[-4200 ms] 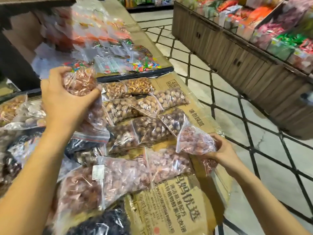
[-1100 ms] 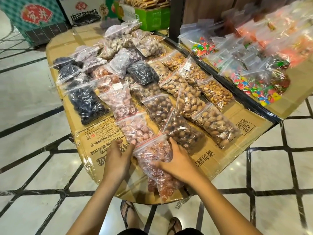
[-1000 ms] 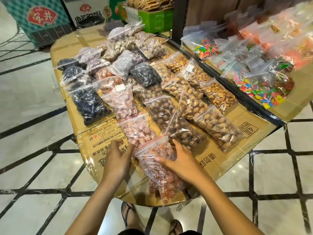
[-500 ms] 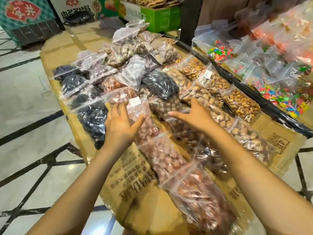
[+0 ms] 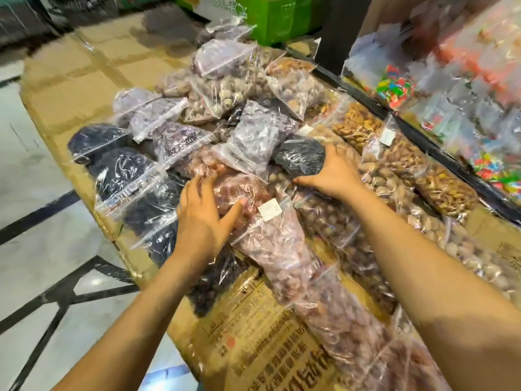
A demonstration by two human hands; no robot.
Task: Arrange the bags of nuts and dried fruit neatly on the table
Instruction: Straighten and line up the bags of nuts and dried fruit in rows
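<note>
1. Head view: the cardboard-covered table (image 5: 84, 88) now fills more of the frame than half a second ago — the camera has moved in over the pile.
2. The bags of nuts and dried fruit (image 5: 253, 114) lie heaped mid-table, with rows along the right side.
3. The right hand (image 5: 334, 170), earlier hovering open, now clasps a dark bag (image 5: 298, 160).
4. The left hand (image 5: 203, 213) presses, fingers spread, on a pinkish bag (image 5: 239, 190) with a white label (image 5: 270, 210).

Bare cardboard tabletop (image 5: 93, 69) lies open far left; heaped bags (image 5: 239, 88) crowd the middle and right.
</note>
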